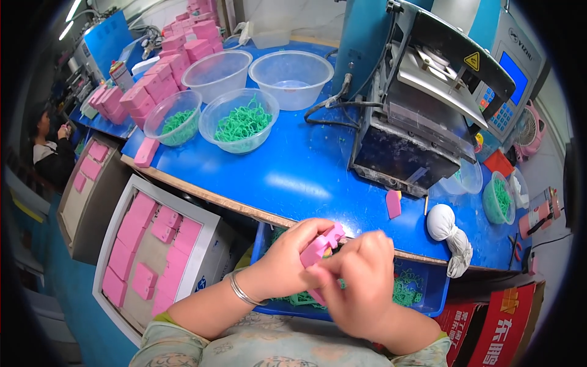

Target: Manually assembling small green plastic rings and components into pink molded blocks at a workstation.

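Note:
Above the front edge of the blue workbench, my left hand is closed around a pink rubber mould with a notched top end. My right hand is right beside it, fingers curled into a pinch against the mould; what lies between them is hidden. Beneath both hands a blue tray holds tangled green wax pieces. Another pink mould piece lies on the bench ahead and to the right, near a white cloth bundle.
Clear plastic bowls, some with green pieces, stand on the bench's far left. A machine with a keypad occupies the back right. Pink blocks are stacked far left and fill a white-rimmed box. Red cartons stand lower right. Another person sits far left.

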`<state>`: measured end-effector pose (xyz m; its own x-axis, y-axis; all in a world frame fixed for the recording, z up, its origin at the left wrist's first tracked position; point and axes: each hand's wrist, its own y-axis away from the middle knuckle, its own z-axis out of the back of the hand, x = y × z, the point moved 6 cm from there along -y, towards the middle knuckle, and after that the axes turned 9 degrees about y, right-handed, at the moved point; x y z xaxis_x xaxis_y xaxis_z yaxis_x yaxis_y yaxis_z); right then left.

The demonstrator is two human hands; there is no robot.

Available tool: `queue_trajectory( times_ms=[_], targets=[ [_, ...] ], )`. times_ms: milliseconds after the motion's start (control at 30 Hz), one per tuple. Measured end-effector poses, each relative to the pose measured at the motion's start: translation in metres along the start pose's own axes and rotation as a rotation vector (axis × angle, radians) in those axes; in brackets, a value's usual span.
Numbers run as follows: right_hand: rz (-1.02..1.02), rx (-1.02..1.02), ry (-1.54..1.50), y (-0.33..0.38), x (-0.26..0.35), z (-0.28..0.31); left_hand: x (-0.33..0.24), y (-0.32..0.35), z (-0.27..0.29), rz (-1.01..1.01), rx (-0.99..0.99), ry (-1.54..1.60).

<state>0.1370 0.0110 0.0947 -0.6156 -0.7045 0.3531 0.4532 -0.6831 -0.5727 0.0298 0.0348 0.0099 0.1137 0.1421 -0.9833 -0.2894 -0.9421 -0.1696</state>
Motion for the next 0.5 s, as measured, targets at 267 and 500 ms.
queue_trajectory(
  times_ms=[267, 500],
  targets=[
    [0.073, -0.088, -0.081, -0.004, -0.003, 0.013, -0.009, 0.001, -0.006, -0.134, -0.097, 0.099],
    [-0.009, 0.235, -0.341, -0.015, -0.024, 0.007, -0.005, 0.010, -0.008, 0.194, -0.019, 0.531]
  ],
)
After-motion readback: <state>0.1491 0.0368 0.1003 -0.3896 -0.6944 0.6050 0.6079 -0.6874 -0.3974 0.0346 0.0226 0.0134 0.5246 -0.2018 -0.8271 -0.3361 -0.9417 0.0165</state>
